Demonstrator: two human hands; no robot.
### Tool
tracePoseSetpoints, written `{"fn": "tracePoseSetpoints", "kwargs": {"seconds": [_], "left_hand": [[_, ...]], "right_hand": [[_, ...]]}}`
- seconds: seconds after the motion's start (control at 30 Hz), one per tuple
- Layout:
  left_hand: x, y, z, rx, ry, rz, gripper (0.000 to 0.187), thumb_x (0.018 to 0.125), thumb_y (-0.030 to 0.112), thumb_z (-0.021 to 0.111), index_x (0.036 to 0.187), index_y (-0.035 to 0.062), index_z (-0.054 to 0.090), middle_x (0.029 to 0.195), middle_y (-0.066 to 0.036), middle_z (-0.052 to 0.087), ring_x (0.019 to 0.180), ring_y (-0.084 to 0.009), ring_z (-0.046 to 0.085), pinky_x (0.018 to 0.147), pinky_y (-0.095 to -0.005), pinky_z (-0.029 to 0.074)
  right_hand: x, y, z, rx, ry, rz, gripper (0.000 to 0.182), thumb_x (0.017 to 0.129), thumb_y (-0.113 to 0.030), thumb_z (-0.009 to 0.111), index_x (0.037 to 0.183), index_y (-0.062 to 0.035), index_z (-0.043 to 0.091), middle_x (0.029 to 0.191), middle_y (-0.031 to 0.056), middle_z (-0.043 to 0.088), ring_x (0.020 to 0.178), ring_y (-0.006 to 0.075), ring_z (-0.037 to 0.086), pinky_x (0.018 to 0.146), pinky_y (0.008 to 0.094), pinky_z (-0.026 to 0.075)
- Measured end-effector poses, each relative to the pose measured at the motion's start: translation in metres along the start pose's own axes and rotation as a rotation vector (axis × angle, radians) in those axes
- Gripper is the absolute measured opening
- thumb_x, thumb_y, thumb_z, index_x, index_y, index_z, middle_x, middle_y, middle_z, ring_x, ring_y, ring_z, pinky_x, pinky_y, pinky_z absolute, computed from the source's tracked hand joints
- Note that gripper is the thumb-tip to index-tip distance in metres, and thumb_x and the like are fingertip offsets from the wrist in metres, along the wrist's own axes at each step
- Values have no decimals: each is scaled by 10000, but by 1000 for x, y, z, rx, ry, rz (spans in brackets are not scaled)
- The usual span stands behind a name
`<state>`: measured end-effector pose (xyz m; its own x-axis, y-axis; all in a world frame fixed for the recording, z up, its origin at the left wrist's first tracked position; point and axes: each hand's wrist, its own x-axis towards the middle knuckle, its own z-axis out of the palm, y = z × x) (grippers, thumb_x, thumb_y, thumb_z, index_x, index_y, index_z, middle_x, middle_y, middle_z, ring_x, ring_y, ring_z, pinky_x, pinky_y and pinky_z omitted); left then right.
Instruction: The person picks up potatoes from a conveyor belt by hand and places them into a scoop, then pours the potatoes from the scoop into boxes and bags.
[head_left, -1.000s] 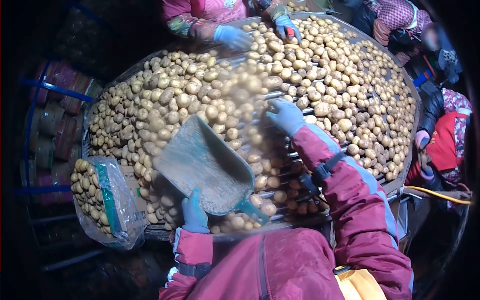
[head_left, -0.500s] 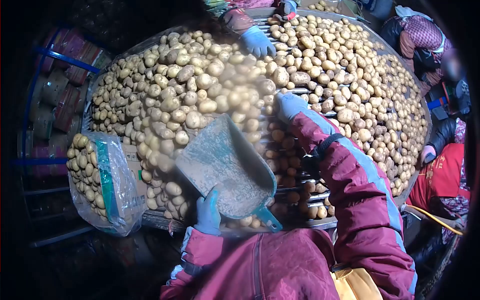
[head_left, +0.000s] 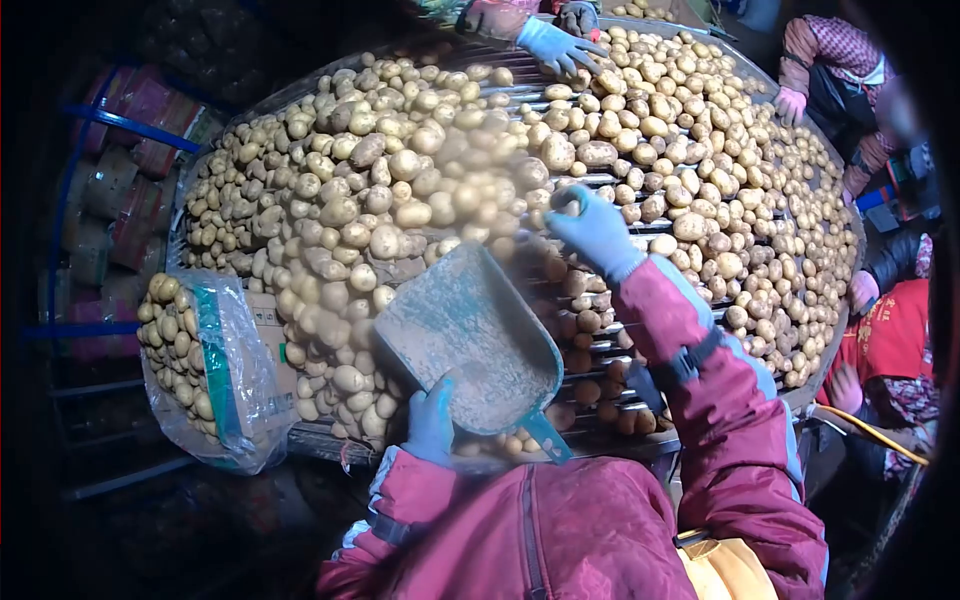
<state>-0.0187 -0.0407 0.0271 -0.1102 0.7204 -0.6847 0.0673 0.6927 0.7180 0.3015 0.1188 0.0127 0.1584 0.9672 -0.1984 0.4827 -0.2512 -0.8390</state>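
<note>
My left hand (head_left: pixel 431 422), in a light blue glove, is closed on the near left edge of a dirt-caked teal dustpan (head_left: pixel 475 340). The dustpan tilts over the potatoes (head_left: pixel 350 215), its short handle pointing back toward my body. Farther right, my gloved right hand (head_left: pixel 598 232) is raised above the rollers. Its thumb and fingers pinch a small dark potato (head_left: pixel 567 205), partly covered by the fingers. Loose potatoes lie around and beneath both hands. A blur on the picture softens the potatoes just beyond the dustpan.
A metal roller table (head_left: pixel 600 182) carries the potatoes. At left stands a plastic-lined carton (head_left: pixel 262 385) full of potatoes. Across the table a co-worker's blue-gloved hand (head_left: pixel 560 47) reaches in. Other people (head_left: pixel 835 60) stand along the right edge, near a yellow hose (head_left: pixel 870 430).
My right hand has lifted off the potatoes and drawn slightly back, a small potato now showing in its fingers. The dustpan has shifted a little right. The co-worker's hand opposite moved up and right.
</note>
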Motion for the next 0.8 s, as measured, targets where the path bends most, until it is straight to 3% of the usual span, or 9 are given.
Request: {"fn": "tracePoseSetpoints", "kwargs": {"seconds": [0.1, 0.23, 0.27, 0.4, 0.43, 0.53, 0.7, 0.73, 0.8], "left_hand": [[12, -5, 2, 0, 3, 19, 439, 954, 312, 639, 1153, -78, 671, 1054, -98, 696, 901, -157, 629, 800, -314, 504], [3, 4, 3, -118, 16, 12, 424, 930, 285, 675, 1155, -74, 668, 1023, -94, 682, 886, -153, 615, 775, -334, 503], [-1, 12, 5, -173, 14, -2, 412, 933, 277, 671, 1154, -71, 670, 1021, -89, 680, 883, -149, 612, 770, -335, 501], [1, -4, -19, -31, 39, 97, 364, 951, 232, 650, 1149, -73, 671, 1037, -90, 685, 868, -157, 610, 762, -335, 498], [-4, 0, -19, -59, 80, 92, 375, 952, 229, 648, 1159, -83, 665, 1044, -95, 692, 879, -165, 610, 779, -341, 498], [-10, 6, -18, -115, 104, 83, 382, 959, 234, 639, 1165, -87, 662, 1042, -104, 698, 897, -173, 610, 806, -357, 496], [-5, -21, -38, -91, 135, 120, 394, 948, 238, 659, 1171, -87, 652, 1065, -129, 671, 913, -185, 602, 800, -356, 511], [-6, -21, -39, -81, 136, 124, 397, 943, 241, 667, 1169, -86, 651, 1067, -130, 665, 913, -185, 600, 797, -352, 514], [-9, -7, -26, -238, 160, 48, 408, 936, 254, 681, 1158, -87, 651, 1057, -121, 666, 907, -178, 598, 794, -347, 514]], "right_hand": [[-37, -54, 3, 332, -359, -72, 598, 860, -476, 712, 1242, -21, 641, 1020, 169, 716, 839, 228, 704, 789, 348, 565], [7, -49, 10, 409, -170, -19, 542, 886, -462, 689, 1220, -35, 676, 1116, 192, 709, 979, 269, 700, 868, 367, 548], [31, -35, 19, 194, 30, -178, 514, 885, -440, 687, 1216, -47, 676, 1145, 180, 704, 995, 315, 698, 870, 391, 551], [100, -28, 65, -306, 222, -523, 444, 868, -420, 689, 1167, -92, 662, 1178, 125, 664, 1137, 320, 612, 966, 417, 489], [116, -31, 74, -411, 138, -592, 431, 874, -438, 684, 1167, -123, 664, 1213, 101, 643, 1226, 305, 550, 1038, 436, 422], [135, -51, 95, -687, -144, -429, 479, 865, -472, 688, 1239, -176, 652, 1314, 56, 602, 1286, 288, 509, 1121, 487, 313], [166, 13, 74, -586, 182, -441, 506, 799, -453, 730, 1214, -186, 618, 1215, 89, 649, 1118, 275, 607, 974, 449, 410], [145, -10, 44, -806, 29, -271, 399, 793, -321, 706, 1161, -174, 658, 1195, 76, 679, 1203, 302, 590, 1052, 458, 386], [130, 19, 11, -842, 236, -485, 513, 789, -476, 728, 1184, -158, 655, 1192, 90, 675, 1275, 308, 519, 1089, 463, 357]]}}
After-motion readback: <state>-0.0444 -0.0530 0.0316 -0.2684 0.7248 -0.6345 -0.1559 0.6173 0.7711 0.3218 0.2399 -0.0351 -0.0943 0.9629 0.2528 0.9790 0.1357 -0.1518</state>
